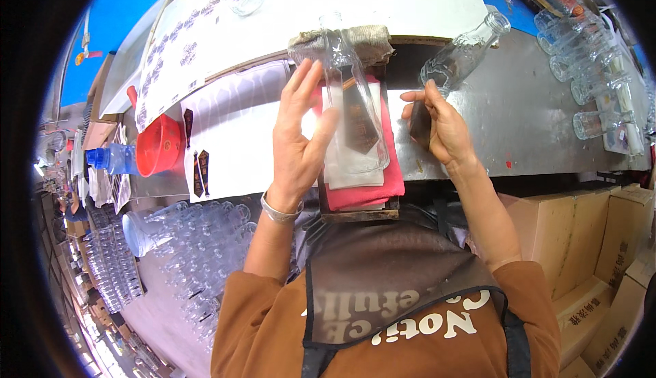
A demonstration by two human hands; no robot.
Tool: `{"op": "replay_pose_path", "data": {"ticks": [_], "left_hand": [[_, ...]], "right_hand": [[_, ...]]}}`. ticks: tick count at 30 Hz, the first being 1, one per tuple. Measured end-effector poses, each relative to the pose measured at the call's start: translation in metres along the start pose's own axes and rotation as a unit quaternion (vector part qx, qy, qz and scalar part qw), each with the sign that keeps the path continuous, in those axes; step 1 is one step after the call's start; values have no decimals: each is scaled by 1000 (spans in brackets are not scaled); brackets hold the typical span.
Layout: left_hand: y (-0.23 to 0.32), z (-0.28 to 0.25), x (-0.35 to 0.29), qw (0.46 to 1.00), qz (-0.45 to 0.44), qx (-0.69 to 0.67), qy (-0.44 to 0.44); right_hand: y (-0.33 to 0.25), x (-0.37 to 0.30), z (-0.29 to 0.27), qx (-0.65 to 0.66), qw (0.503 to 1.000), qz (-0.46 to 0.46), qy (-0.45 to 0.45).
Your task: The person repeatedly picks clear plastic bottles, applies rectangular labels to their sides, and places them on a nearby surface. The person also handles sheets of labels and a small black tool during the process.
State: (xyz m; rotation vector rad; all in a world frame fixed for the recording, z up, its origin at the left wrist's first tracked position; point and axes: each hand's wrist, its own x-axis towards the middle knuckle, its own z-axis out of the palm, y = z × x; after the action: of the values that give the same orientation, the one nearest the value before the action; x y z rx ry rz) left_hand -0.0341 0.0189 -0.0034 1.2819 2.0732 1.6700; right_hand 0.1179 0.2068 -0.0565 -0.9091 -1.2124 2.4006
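A clear glass bottle [350, 154] lies in front of me on white paper and a pink cloth [395, 183], its neck resting on a rolled grey cloth [372, 42]. A dark tie-shaped decal [360, 122] shows on its flat face. My left hand [301, 125] is alongside the bottle's left side, fingers stretched out and the thumb by the glass. In my right hand [443, 125], to the right of the bottle, is a dark flat piece [420, 124], pinched between thumb and fingers. Just beyond that hand is another clear bottle [461, 57].
On the left lie a white sheet [236, 145] with small dark decals [201, 173] and a red bowl [158, 145] beside a blue-capped plastic bottle [113, 159]. Many glasses [205, 255] crowd the lower left. More glassware [581, 70] lines the right; cardboard boxes [567, 234] stand below.
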Motion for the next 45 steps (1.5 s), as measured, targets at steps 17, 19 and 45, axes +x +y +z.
{"op": "replay_pose_path", "data": {"ticks": [17, 19, 45], "left_hand": [[6, 5, 11, 987, 57, 147, -21], [4, 4, 11, 985, 74, 152, -19], [8, -4, -41, 991, 16, 66, -112]], "right_hand": [[-17, -10, 21, 5, 992, -102, -71], [-32, -6, 33, -83, 981, -153, -83], [-57, -48, 69, -484, 637, -507, -320]]}}
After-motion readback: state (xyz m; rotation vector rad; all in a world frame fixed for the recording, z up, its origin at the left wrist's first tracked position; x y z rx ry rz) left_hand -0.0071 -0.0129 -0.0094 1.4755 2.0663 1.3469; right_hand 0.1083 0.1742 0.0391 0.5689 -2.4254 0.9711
